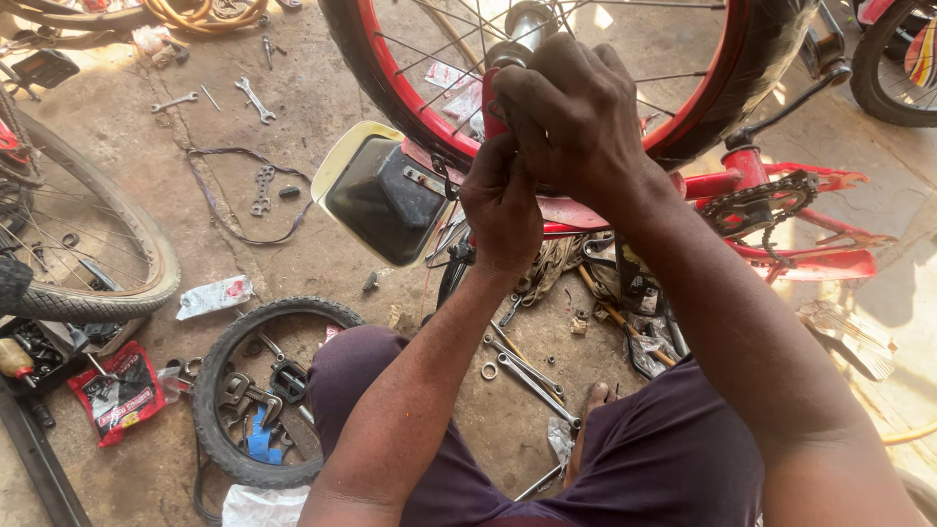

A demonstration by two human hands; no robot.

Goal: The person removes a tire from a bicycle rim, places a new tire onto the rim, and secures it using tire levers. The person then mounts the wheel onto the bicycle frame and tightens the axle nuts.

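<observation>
A red bicycle lies upturned in front of me, its red-rimmed wheel [410, 83] with a black tyre at the top. My right hand [576, 117] is closed over the red fork end by the wheel's hub [527, 21]. My left hand [501, 205] grips the same red part just below, fingers curled tight; what lies inside them is hidden. The red frame with its chainring [756, 200] runs to the right. A black and cream chain guard [376, 195] sits to the left of my hands.
Spanners [532, 376] lie on the concrete between my knees. A small tyre [229, 351] with tools inside lies at lower left, a red packet [117, 395] beside it. A large wheel [146, 254] is at left. More spanners [256, 100] lie farther back.
</observation>
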